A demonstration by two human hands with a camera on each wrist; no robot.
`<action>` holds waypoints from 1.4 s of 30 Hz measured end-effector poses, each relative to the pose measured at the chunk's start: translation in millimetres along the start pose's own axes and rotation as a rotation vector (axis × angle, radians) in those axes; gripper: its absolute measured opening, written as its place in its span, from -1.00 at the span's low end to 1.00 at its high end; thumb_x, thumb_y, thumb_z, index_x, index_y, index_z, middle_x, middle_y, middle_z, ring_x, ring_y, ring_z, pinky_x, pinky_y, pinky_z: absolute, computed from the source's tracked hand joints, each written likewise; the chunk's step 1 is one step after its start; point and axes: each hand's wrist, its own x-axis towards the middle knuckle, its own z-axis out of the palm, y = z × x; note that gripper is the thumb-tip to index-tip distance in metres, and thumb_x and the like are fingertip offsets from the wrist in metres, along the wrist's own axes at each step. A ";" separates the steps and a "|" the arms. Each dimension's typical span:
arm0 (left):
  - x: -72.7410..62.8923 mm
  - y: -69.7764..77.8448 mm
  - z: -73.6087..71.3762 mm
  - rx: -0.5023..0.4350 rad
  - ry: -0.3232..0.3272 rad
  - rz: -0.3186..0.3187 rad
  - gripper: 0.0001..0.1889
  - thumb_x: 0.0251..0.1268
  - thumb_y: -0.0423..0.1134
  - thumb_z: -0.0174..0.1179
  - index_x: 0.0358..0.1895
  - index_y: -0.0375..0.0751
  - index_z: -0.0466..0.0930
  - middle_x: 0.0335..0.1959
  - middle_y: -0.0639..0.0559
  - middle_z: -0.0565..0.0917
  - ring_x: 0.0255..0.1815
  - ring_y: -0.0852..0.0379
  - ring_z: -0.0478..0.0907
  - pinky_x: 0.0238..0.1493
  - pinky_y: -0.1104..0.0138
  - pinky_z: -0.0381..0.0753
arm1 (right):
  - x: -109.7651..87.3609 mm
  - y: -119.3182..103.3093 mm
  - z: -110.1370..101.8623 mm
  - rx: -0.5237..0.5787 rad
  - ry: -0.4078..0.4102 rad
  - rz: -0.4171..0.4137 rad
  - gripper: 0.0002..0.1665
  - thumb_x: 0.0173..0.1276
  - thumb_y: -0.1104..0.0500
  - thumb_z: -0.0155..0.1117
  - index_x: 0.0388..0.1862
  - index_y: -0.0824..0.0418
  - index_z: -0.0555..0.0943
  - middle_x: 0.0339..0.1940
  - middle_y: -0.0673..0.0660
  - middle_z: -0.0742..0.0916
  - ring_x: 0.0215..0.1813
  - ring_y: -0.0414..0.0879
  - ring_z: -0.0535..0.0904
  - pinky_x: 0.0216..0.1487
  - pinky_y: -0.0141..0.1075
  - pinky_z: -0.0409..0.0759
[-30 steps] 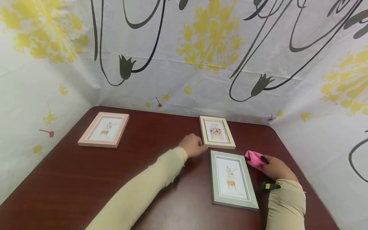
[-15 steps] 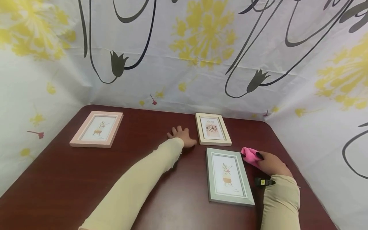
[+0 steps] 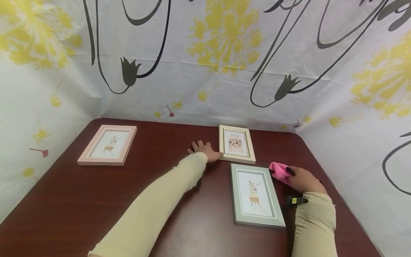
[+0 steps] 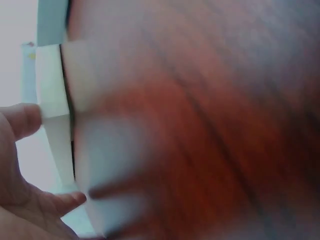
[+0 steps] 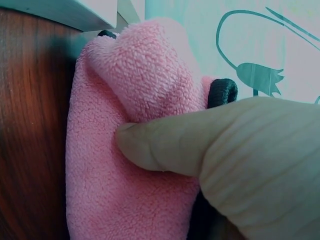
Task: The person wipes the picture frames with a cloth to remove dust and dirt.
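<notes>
My left hand lies on the table with its fingers spread, left of the cream picture frame. Its thumb touches that frame's near left corner; in the left wrist view the thumb meets the frame's pale edge. Close to me lies a larger sage-green picture frame with a plant print. Beside its far right corner, my right hand grips a folded pink cloth. In the right wrist view the thumb presses on the fluffy cloth, which has dark edging; the other fingers are hidden.
A pink picture frame lies at the far left of the dark red wooden table. White flower-patterned sheeting hangs behind the table and along both sides.
My left hand has gone from curled fingers to spread ones, slightly farther from me. The cream frame has turned slightly, its near edge swinging left. The right hand still holds the cloth.
</notes>
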 end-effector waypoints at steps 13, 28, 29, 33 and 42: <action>-8.2 -83.6 -55.3 -0.014 -0.020 -0.082 0.02 0.24 0.24 0.10 0.63 -0.05 -0.22 0.57 -0.41 -0.36 0.52 -0.44 -0.56 0.37 -0.38 -0.26 | 0.9 0.3 -2.9 -0.004 0.014 -0.024 -0.57 0.36 0.22 0.12 0.16 0.40 0.49 -0.12 0.41 0.60 -0.13 0.26 0.49 -0.19 0.14 0.46; -90.0 -152.3 -78.7 0.047 -0.118 0.189 -0.19 0.28 0.14 0.19 0.50 -0.25 0.26 0.52 -0.41 0.11 0.52 -0.50 -0.25 0.40 -0.34 -0.20 | 0.2 5.6 -1.8 -0.002 0.005 -0.038 -0.56 0.43 0.17 0.09 0.18 0.42 0.49 -0.11 0.43 0.62 -0.11 0.29 0.52 -0.13 0.18 0.49; -93.8 -155.0 -79.0 0.054 -0.125 0.205 -0.20 0.29 0.14 0.19 0.49 -0.24 0.27 0.51 -0.40 0.13 0.53 -0.50 -0.25 0.41 -0.32 -0.23 | 0.0 5.2 -1.9 0.002 0.005 -0.040 -0.56 0.43 0.18 0.09 0.17 0.42 0.49 -0.14 0.42 0.61 -0.13 0.28 0.51 -0.14 0.16 0.49; -110.8 -163.0 -80.7 0.083 -0.160 0.253 -0.21 0.28 0.16 0.20 0.49 -0.20 0.30 0.51 -0.44 0.10 0.50 -0.55 -0.24 0.39 -0.35 -0.20 | -0.6 2.5 -2.6 0.015 0.005 -0.038 -0.61 0.43 0.20 0.09 0.13 0.40 0.50 -0.21 0.36 0.58 -0.19 0.23 0.47 -0.19 0.08 0.46; -150.3 -165.6 -78.9 0.136 -0.241 0.283 -0.11 0.11 0.20 0.34 0.47 -0.18 0.33 0.54 -0.45 -0.01 0.51 -0.53 -0.27 0.33 -0.40 -0.06 | -0.8 1.7 -1.5 0.014 0.031 -0.054 -0.63 0.42 0.20 0.09 0.11 0.39 0.50 -0.22 0.37 0.59 -0.18 0.25 0.49 -0.18 0.09 0.47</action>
